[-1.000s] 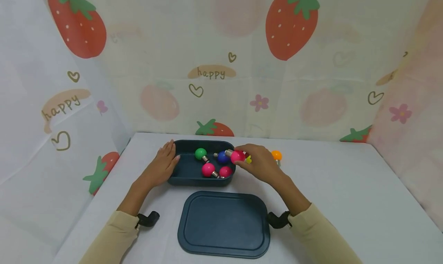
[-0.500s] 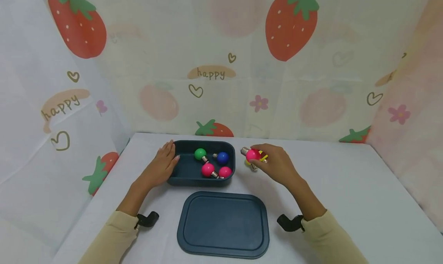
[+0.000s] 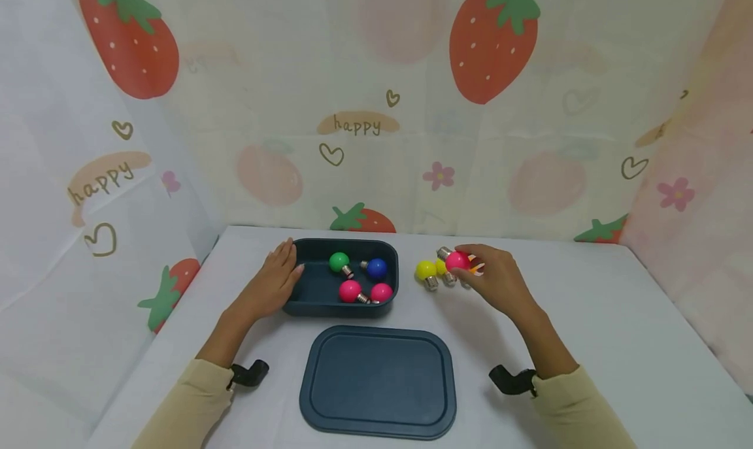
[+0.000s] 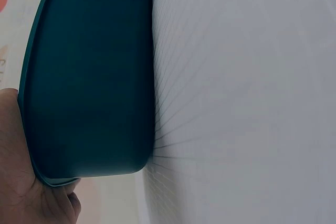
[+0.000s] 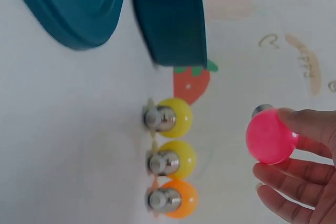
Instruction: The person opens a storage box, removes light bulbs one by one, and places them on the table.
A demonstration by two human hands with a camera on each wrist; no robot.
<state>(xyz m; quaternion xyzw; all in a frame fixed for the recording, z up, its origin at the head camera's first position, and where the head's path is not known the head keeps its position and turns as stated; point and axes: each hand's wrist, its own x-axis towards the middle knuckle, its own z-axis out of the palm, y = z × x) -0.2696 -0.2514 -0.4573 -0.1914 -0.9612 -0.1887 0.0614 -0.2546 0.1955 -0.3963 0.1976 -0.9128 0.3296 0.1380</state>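
Note:
My left hand (image 3: 270,276) rests on the left end of a dark blue box (image 3: 329,310), fingers extended and thumb over its rim. Inside lie a green light bulb (image 3: 338,261), a blue bulb (image 3: 377,268) and two pink bulbs (image 3: 350,291). To the box's right, my right hand (image 3: 497,279) pinches another pink bulb (image 3: 457,261) between thumb and fingers, its metal base pointing up and left. In the right wrist view, this bulb is held above the table, apart from a row of two yellow bulbs (image 5: 176,117) and an orange bulb (image 5: 181,198).
A flat dark blue lid (image 3: 376,383) lies on the white table (image 3: 588,331) in front of the box. Strawberry-printed cloth (image 3: 376,57) hangs behind the table and along both sides.
My right hand has carried the pink bulb rightward, away from above the box's right end, bringing the yellow bulbs into sight. My left hand stays on the box.

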